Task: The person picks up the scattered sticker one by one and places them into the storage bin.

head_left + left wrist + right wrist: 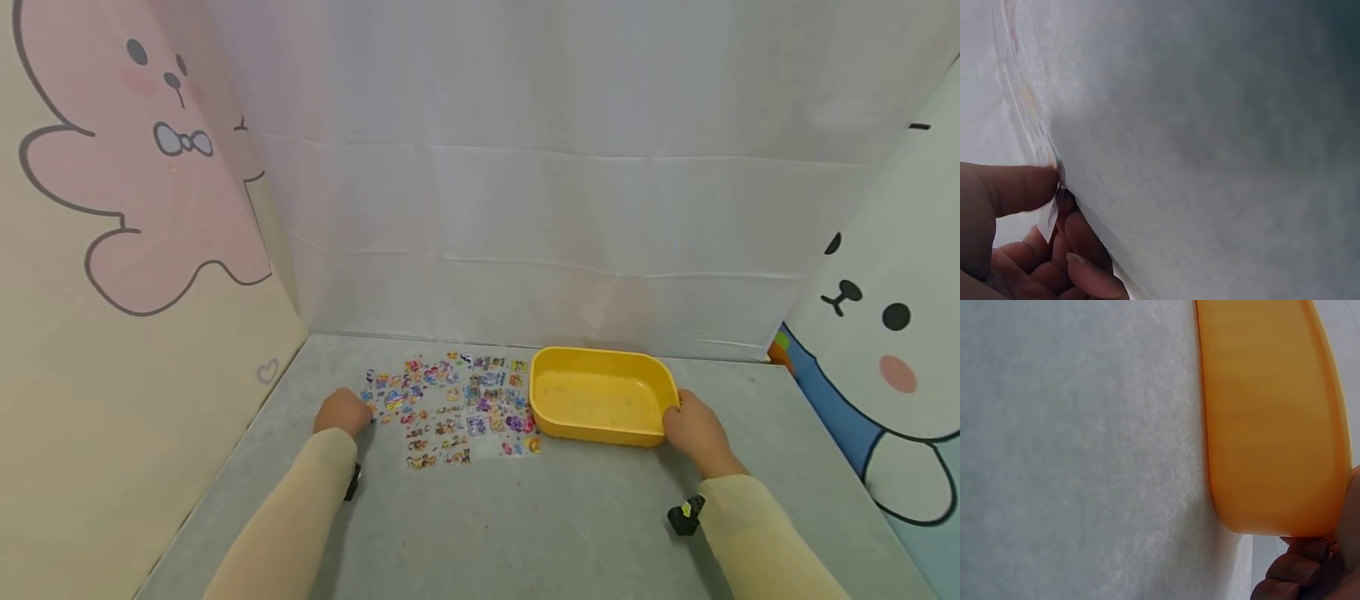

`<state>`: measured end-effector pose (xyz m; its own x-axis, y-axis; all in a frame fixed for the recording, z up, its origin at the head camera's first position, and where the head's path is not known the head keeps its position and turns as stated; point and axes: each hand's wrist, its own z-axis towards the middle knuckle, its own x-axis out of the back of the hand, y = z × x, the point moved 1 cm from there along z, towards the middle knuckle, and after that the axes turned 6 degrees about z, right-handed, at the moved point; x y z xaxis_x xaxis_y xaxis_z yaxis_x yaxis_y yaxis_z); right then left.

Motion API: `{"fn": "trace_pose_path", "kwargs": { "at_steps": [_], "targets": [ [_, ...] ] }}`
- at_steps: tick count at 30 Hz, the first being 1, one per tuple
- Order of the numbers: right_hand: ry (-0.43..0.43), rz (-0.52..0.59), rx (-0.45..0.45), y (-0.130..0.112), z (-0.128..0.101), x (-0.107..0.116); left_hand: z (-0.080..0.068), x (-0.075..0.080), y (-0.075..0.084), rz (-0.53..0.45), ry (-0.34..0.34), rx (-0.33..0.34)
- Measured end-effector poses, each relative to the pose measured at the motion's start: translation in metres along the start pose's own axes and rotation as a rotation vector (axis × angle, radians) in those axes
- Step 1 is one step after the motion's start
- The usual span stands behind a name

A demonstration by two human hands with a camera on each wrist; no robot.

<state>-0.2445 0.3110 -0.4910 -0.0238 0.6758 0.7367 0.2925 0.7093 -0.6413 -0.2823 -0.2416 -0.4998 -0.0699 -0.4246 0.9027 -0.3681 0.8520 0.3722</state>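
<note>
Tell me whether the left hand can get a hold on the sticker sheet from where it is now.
Probably yes. The left hand is already at the left edge of the sticker sheet, and the left wrist view shows thumb and fingers pinching that edge. Nothing lies between them; the yellow tray sits at the sheet's far side.

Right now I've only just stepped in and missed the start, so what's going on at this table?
A person in pale long sleeves works at a grey table. The left hand pinches the left edge of a clear sticker sheet between thumb and fingers; the sheet lies mostly flat, covered in small colourful stickers. The right hand grips the near right corner of a yellow tray, which looks empty and sits just right of the sheet.
</note>
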Motion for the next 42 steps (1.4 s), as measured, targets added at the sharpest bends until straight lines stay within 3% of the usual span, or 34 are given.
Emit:
{"fn": "trace_pose_path", "kwargs": {
  "at_steps": [3,7,10,14,17,20,30,42],
  "targets": [
    [0.001,0.001,-0.004,0.0,0.001,0.0,0.004,0.002,-0.003,-0.004,-0.009,-0.008],
    [0.003,-0.001,-0.012,0.0,0.001,-0.001,0.012,0.007,-0.01,-0.029,-0.032,-0.076],
    [0.003,-0.005,-0.016,0.0,0.0,-0.001,0.017,0.009,-0.016,-0.158,-0.097,-0.073],
    [0.0,-0.003,-0.023,-0.001,0.001,-0.001,0.02,0.01,-0.022,-0.426,-0.206,0.006],
    [-0.001,-0.002,-0.028,-0.001,0.001,-0.001,0.021,0.011,-0.025,-0.575,-0.262,0.037],
    [-0.003,0.001,-0.037,-0.001,0.001,0.0,0.02,0.014,-0.027,-0.656,-0.303,0.04],
    [-0.011,0.014,-0.037,-0.003,0.0,0.001,0.008,0.02,-0.021,-0.769,-0.33,0.017],
    [-0.028,0.006,-0.038,-0.004,-0.001,0.001,-0.009,0.005,0.014,-0.866,-0.395,-0.059]
  ]
}}
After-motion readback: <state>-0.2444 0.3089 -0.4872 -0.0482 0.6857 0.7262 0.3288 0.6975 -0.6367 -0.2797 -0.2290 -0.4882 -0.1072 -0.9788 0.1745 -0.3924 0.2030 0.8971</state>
